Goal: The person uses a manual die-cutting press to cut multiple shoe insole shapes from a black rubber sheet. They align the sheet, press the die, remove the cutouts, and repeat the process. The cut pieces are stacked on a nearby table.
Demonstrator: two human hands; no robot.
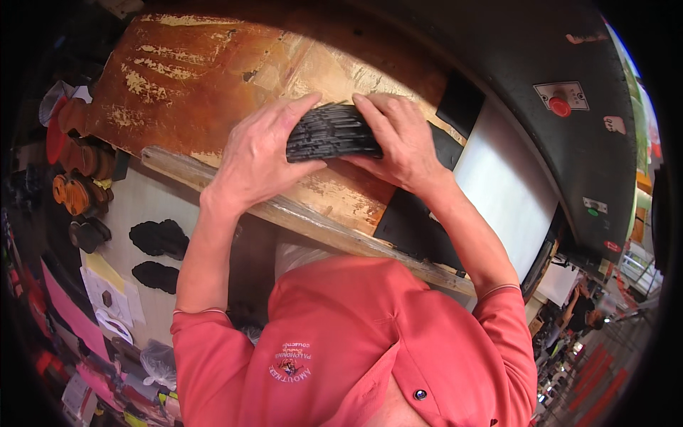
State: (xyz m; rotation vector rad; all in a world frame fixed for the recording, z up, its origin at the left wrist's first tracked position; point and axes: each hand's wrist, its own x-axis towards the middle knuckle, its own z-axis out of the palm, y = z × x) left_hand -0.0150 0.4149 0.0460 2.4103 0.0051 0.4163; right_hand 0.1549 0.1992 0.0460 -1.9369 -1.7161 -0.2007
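Observation:
Between my two hands is a stack of thin black pieces (333,134), their layered edges facing me. What the pieces are cannot be made out. My left hand (262,151) grips the stack's left end, thumb below and fingers over the top. My right hand (400,142) closes on the right end in the same way. The stack is over a worn brown wooden board (178,78), whose surface is scraped pale in patches. Whether the stack rests on the board is hidden.
A dark machine housing with a red push button (560,107) and a green button (593,211) rises at right, beside a white panel (501,178). Black sheet material (416,228) lies by my right forearm. At left are black cut pieces (158,238) and brown sole-shaped forms (75,192). A person (587,317) is far right.

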